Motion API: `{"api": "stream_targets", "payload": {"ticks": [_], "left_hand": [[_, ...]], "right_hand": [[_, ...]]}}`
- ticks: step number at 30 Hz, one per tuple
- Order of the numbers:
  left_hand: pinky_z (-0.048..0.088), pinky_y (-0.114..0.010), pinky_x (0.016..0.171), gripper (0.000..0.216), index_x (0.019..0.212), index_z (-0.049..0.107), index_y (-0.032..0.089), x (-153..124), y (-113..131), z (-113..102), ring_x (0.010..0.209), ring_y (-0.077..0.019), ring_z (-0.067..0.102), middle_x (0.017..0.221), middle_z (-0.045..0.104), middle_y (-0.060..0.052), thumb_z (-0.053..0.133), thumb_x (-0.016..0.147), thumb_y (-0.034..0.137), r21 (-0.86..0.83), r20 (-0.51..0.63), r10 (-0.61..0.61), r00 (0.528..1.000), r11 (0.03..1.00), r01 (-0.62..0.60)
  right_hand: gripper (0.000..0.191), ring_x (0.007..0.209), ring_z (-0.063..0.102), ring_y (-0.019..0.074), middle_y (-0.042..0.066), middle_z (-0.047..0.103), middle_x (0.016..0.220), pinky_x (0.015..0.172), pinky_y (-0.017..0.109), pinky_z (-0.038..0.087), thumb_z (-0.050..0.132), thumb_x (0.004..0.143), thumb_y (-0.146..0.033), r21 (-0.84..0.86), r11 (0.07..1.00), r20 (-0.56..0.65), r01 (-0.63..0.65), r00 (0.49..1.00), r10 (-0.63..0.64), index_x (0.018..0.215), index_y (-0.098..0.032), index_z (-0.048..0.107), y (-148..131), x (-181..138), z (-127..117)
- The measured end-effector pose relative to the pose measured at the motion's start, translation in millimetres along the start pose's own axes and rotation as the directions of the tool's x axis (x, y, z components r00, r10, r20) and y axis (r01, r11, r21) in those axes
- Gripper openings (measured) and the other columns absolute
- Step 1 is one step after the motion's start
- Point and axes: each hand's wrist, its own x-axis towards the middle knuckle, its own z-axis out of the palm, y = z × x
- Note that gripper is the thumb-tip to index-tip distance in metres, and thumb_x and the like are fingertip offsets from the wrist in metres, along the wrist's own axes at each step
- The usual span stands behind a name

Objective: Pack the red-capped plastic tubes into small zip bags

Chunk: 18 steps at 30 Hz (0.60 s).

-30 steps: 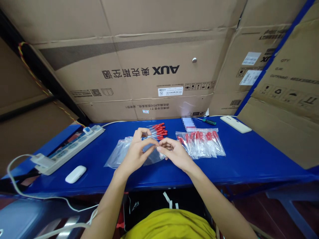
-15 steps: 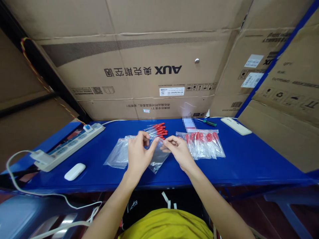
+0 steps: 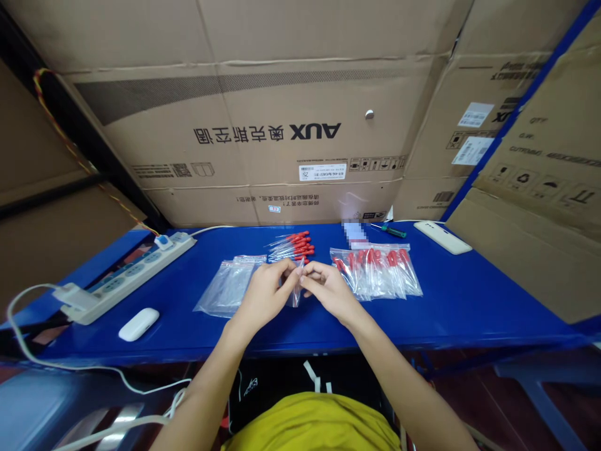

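Observation:
Both my hands meet over the middle of the blue table, pinching a clear zip bag (image 3: 295, 297) by its top edge. My left hand (image 3: 269, 289) grips it from the left, my right hand (image 3: 328, 289) from the right; part of the bag is hidden behind the fingers. Just beyond them lies a pile of red-handled screwdrivers (image 3: 297, 245) with thin pale shafts. Left of my left hand is a stack of flat zip bags (image 3: 220, 289). On the right, several filled zip bags (image 3: 375, 272) with red-handled screwdrivers inside lie overlapping.
A white power strip (image 3: 131, 275) with plugs and a white earbud case (image 3: 139, 324) are on the left. A green-handled screwdriver (image 3: 393, 232) and a pale phone (image 3: 442, 237) lie at the back right. Cardboard panels (image 3: 263, 94) wall the blue table (image 3: 469, 307).
My hands have come closer together, and the bag between them, spread wide before, now hangs narrow and turned edge-on. The screwdriver pile and the other bags stay in place.

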Motion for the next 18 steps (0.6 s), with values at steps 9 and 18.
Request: {"api": "stream_targets", "payload": {"ticks": [9, 18], "left_hand": [[0.037, -0.03, 0.067, 0.028, 0.077, 0.059, 0.022, 0.0, -10.6, -19.1, 0.063, -0.0175, 0.057, 0.067, 0.065, 0.002, 0.056, 0.104, 0.032, 0.105, 0.012, 0.027, 1.0, 0.994, -0.028], [0.039, -0.033, 0.073, 0.028, 0.08, 0.057, 0.022, -3.1, -2.0, -5.9, 0.066, -0.0187, 0.058, 0.073, 0.066, 0.0, 0.052, 0.107, 0.03, 0.192, 0.093, 0.137, 0.986, 0.969, -0.153]], "right_hand": [[0.014, 0.062, 0.067, 0.0181, -0.003, 0.067, 0.064, 0.065, 0.03, 0.048, 0.064, 0.082, -0.026, -0.461, 0.887, -0.266, -0.027, 0.958, -0.109, 0.075, -0.026, 0.051, 4.8, 1.7, -11.0], [0.026, 0.069, 0.069, 0.0168, -0.003, 0.07, 0.089, 0.066, 0.028, 0.053, 0.07, 0.085, -0.031, -0.366, 0.924, -0.041, 0.11, 0.99, -0.134, 0.108, -0.028, 0.057, 3.0, -2.6, -2.0]]}}
